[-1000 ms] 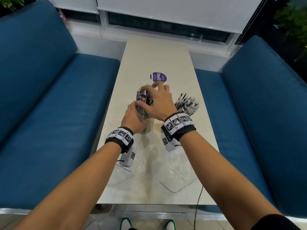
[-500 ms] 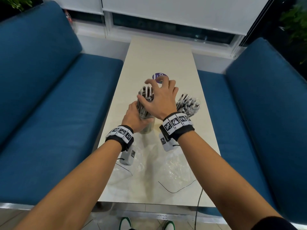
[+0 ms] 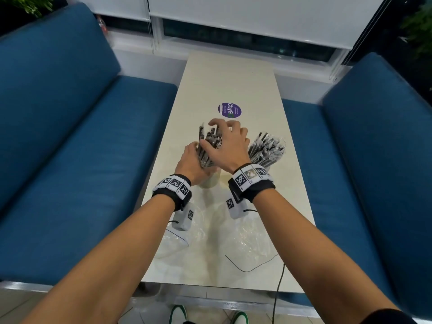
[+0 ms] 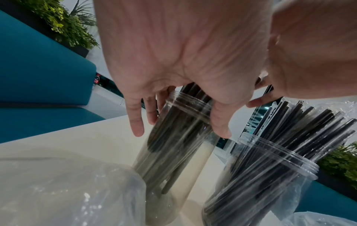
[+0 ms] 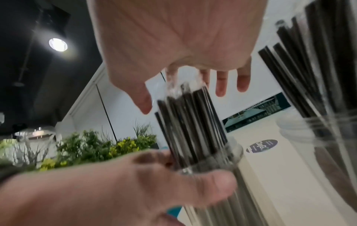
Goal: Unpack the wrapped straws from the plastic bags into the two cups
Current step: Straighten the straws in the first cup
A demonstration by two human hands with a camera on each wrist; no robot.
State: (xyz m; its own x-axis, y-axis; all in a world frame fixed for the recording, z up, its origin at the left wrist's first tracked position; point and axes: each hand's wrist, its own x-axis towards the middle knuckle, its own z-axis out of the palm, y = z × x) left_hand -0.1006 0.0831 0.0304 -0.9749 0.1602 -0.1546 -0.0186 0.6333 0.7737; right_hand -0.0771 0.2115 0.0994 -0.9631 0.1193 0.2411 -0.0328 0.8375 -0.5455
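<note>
Two clear cups stand mid-table, both full of black wrapped straws. My left hand point(image 3: 190, 163) grips the left cup point(image 3: 211, 181) just under its rim, thumb on one side and fingers point(image 4: 136, 120) on the other. My right hand point(image 3: 225, 141) hovers over this cup's straws point(image 3: 209, 141), fingers spread and loosely bent, thumb beside the bundle and fingertips point(image 5: 222, 87) at the wrapper tips. The right cup point(image 4: 260, 183) stands untouched, its straws point(image 3: 266, 148) fanned out. Two empty plastic bags point(image 3: 252, 242) lie flat near the front edge.
A purple round sticker point(image 3: 229, 110) lies on the table point(image 3: 229, 73) beyond the cups. Blue sofas point(image 3: 70, 136) flank both long sides. A thin black cable point(image 3: 247, 268) crosses the front of the table and drops over its edge.
My right hand lifted from lying on the left cup's straws and spread its fingers above their tops. The left hand kept its hold on the cup.
</note>
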